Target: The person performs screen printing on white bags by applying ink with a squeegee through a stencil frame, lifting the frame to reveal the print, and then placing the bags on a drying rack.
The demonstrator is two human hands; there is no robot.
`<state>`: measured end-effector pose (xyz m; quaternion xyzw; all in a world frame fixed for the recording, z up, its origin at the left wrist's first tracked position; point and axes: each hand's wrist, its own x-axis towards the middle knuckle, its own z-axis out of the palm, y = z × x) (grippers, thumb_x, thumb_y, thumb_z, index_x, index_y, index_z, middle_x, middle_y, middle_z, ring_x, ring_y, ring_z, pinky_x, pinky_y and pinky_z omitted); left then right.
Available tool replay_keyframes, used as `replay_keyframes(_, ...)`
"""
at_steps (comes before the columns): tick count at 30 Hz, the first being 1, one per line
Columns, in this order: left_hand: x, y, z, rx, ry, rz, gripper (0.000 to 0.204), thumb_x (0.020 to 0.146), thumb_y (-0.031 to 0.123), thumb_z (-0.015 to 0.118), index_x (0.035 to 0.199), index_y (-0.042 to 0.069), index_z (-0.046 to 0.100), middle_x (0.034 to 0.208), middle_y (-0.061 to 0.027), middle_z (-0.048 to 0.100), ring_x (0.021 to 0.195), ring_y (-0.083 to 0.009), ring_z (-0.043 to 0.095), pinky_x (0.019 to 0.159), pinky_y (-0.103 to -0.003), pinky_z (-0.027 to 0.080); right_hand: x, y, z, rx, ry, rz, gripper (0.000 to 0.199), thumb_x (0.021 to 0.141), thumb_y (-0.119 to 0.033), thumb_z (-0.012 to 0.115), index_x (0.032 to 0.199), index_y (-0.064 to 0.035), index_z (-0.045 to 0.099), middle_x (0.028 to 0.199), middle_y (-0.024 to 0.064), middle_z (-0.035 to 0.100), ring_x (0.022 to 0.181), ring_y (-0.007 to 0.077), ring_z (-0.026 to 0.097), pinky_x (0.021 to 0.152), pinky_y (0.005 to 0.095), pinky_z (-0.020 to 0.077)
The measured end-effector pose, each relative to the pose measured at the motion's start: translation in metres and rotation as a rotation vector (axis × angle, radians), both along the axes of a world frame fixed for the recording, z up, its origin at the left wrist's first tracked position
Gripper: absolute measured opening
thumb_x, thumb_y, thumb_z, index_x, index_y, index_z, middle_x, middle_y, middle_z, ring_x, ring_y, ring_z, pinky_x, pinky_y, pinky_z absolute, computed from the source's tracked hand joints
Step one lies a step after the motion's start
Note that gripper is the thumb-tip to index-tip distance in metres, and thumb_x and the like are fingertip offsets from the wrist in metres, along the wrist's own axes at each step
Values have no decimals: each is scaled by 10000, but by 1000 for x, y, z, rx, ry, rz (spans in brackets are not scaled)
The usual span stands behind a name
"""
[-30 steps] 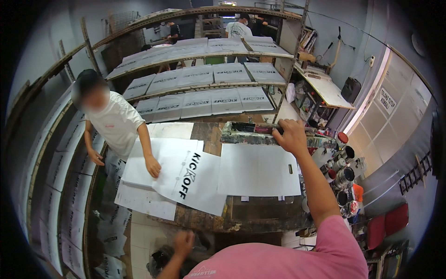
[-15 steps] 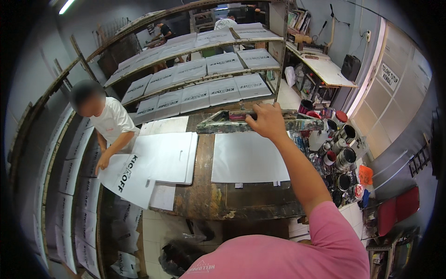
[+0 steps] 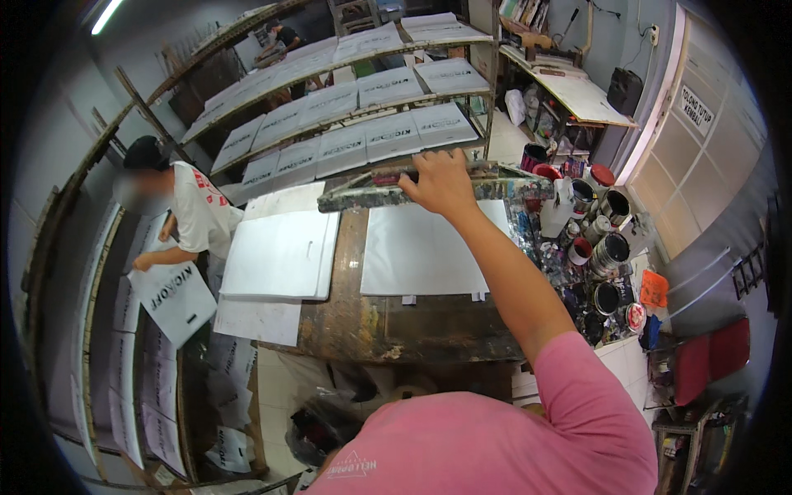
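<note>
Right hand (image 3: 440,183), curled gripping over the stained frame (image 3: 371,197) — long axis left-right, upper centre — white sheet (image 3: 433,252) just below.

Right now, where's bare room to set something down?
Stained wooden table: narrow strip between thick white stack and flat white sheet; wider one in front of that sheet. Crowded: right, among round paint cans; rear, by the paint-smeared frame the right hand grips.
</note>
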<state>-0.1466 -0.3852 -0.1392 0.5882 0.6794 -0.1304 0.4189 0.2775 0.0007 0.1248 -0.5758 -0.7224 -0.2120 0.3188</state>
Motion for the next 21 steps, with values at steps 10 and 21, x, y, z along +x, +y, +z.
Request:
replay_keyframes(10,136,293,182,205,-1696,419,1143,1007,736,568,1669,-87,130,1675,-289,350,1533,-364,419,1259,-486,397,-8,-24,-17,-68,-25,-20,650,956,-569,621,1307,-23,665,1053,159,724,1009,313,676,922,495,421)
replay_keyframes(21,131,273,21,-264,-1225,1337,1455,781,1040,449,1719,22,0,1755,-295,98,1600,-471,232,1255,-580,331,-20,-115,-208,-975,7,155,395,977,-510,688,1123,-146,739,996,126,718,993,347,682,854,510,523)
